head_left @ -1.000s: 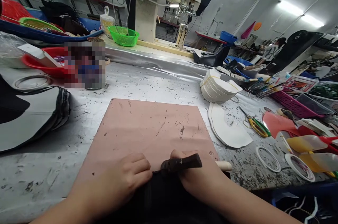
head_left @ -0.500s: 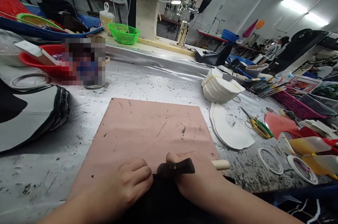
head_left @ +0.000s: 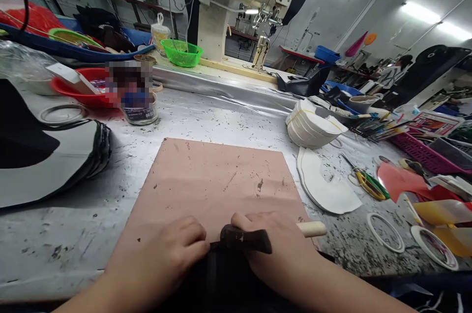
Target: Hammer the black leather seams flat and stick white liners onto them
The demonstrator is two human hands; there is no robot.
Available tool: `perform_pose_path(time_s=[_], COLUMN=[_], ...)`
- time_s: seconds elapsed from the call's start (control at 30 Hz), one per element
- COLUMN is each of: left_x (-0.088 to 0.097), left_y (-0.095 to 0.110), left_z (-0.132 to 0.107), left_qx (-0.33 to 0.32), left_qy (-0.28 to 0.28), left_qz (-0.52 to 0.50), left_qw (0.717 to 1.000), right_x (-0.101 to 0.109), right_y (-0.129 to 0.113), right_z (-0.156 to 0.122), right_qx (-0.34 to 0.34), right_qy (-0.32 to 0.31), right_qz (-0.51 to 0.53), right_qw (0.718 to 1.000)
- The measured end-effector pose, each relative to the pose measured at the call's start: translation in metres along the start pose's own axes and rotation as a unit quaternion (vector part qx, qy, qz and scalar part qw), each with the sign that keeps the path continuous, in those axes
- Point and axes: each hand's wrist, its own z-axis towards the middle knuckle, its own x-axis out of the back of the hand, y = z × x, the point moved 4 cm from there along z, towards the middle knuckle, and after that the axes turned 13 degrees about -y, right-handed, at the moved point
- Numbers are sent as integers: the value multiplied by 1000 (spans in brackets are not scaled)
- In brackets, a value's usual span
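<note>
Hammer (head_left: 246,239) gripped by right hand (head_left: 280,235); black material (head_left: 221,281) seemingly being flattened, left hand (head_left: 182,244) curled, hold unclear; steady edge needed

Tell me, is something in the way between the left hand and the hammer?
Nothing visible stands between the left hand and the head of the hammer. Only a narrow gap shows, with the edge of the black material in it and the board beyond. The right hand grips the hammer.

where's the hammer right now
In the head view, the hammer is low, near centre, gripped in the right hand by the black material.
</note>
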Motion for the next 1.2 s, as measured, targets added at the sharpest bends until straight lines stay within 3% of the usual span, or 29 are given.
perform_pose_path(time_s=[0.1,0.17,0.23,0.37,0.5,0.6,0.7,0.8,1.0,1.2], left_x=[-3,-4,-5,-5,-1,-2,-3,-4,-1,-8], left_y=[10,11,7,-3,-11,-9,-2,4,-9,-6], left_z=[-4,-5,-4,-3,-5,-9,-15,-16,-17,-24], left_qx=[-27,-26,-4,32,65,36,-11,-40,18,-18], left_qy=[19,19,8,-9,-22,-6,41,32,12,54], left_qz=[86,97,74,8,-84,-85,6,75,-38,0], left_qw=[996,995,997,999,994,996,999,996,999,998], right_x=[5,4,3,-2,-15,-11,-4,-5,-5,12], right_y=[1,0,0,3,4,1,-4,-9,-16,-15], right_z=[0,2,3,3,9,8,5,8,13,8], right_qx=[-6,-1,-3,-7,-17,-13,6,11,27,-2], right_qy=[30,3,-21,21,-26,-15,11,17,-16,56], right_qz=[29,22,19,49,78,51,42,29,-27,40], right_qw=[999,1000,1000,999,996,999,999,999,999,998])
